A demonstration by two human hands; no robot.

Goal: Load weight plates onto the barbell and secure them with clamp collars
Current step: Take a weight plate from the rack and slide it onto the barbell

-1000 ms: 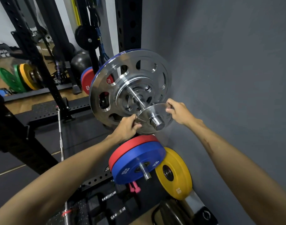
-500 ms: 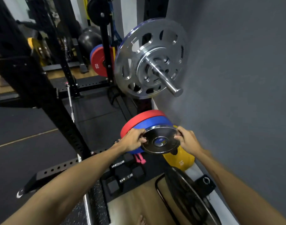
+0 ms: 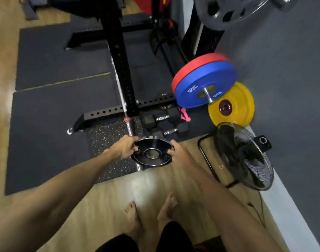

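both hands on it now, the left hand curled round the left rim of the small chrome plate and the right hand pinching the opposite rim, fingers closed on the edge. the plate hangs low over the near edge of the speckled mat, just beyond the bare feet, well below the big silver plate on the barbell sleeve up at far right. it looks solid metal, stiff, polished and likely slick, small but dense for its size, so a rim grip on two opposite sides seems the safe hold. it lies nearly flat, face tilted up toward the person, its centre hole pointing upward, no long axis on a round disc. to go on the sleeve it would need tipping upright.
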